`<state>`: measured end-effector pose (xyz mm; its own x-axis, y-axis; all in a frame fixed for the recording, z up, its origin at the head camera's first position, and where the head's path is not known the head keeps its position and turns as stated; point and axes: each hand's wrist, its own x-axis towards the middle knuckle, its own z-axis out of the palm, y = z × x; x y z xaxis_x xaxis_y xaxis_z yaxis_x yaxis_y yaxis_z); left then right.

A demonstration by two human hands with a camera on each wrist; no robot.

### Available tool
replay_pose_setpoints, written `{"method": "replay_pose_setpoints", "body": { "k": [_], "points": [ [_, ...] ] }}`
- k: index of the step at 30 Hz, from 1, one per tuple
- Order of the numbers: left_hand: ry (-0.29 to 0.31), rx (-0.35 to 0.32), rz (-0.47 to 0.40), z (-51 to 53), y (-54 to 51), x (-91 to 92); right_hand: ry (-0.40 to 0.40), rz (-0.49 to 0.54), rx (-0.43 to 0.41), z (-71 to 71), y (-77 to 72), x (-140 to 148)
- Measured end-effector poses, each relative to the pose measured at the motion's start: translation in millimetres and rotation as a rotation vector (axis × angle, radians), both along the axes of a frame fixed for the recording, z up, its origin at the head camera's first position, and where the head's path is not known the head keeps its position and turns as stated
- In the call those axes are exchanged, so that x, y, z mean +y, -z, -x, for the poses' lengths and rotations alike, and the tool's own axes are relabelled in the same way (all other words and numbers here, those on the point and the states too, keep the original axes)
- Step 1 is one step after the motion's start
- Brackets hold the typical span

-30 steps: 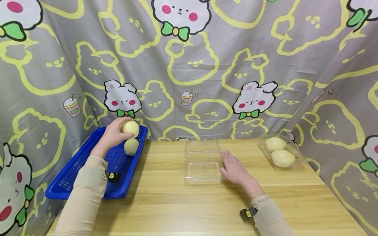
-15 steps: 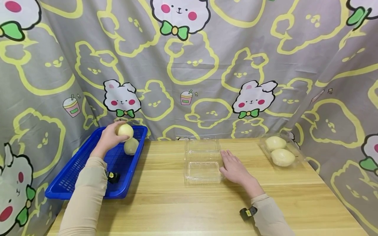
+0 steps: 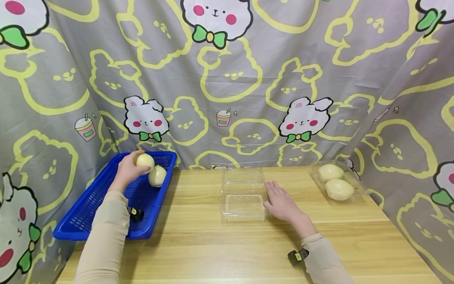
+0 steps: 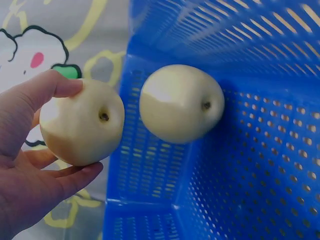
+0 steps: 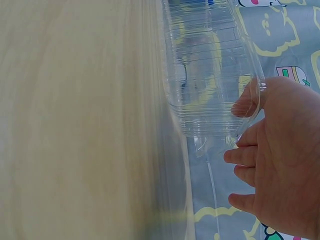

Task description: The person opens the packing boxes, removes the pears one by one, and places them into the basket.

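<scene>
My left hand grips a pale yellow round fruit over the back part of the blue basket. In the left wrist view the thumb and fingers of the hand curl round the held fruit; a second fruit sits beside it in the basket, not touching it. My right hand rests at the right side of an open clear plastic box. In the right wrist view the hand has its thumb on the rim of the box, fingers loosely extended.
At the table's back right stands another clear container with two pale fruits in it. A patterned curtain hangs behind and at both sides of the wooden table.
My left hand has moved left and slightly down with the held fruit, away from the other fruit in the basket. The right hand and the clear box have stayed in place.
</scene>
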<state>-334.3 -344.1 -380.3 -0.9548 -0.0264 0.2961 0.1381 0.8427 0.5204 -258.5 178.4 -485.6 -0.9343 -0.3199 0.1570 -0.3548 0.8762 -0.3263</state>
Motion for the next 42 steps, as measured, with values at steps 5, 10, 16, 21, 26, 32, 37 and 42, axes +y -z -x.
{"method": "replay_pose_setpoints", "body": {
  "k": [5, 10, 16, 21, 26, 32, 37, 42],
  "points": [
    [-0.015, 0.02, 0.005, 1.5, 6.7, -7.5, 0.0, 0.005, 0.003, 0.0, 0.3, 0],
    [-0.046, 0.01, -0.015, 0.7, 11.9, -12.5, 0.0, 0.01, 0.009, -0.1, 0.9, 0],
    [-0.103, -0.041, -0.018, -0.3, 17.3, -16.3, -0.003, 0.016, -0.005, -1.3, -0.6, -1],
    [-0.128, -0.092, -0.005, -0.6, 21.7, -19.2, -0.004, 0.024, -0.019, -2.1, -2.3, -1],
    [-0.125, -0.151, 0.012, -0.2, 27.9, -20.8, -0.004, 0.016, -0.017, -1.5, -1.5, -1],
    [-0.118, -0.194, 0.053, 1.1, 33.3, -20.5, -0.002, 0.014, -0.021, -1.2, -0.9, -1],
    [-0.108, -0.243, 0.065, 2.3, 36.6, -20.7, -0.001, 0.012, -0.038, -1.1, -1.1, -1],
    [-0.1, -0.292, 0.074, 3.1, 39.4, -21.6, 0.004, 0.011, -0.042, -0.9, -1.7, 0]
  ]
}}
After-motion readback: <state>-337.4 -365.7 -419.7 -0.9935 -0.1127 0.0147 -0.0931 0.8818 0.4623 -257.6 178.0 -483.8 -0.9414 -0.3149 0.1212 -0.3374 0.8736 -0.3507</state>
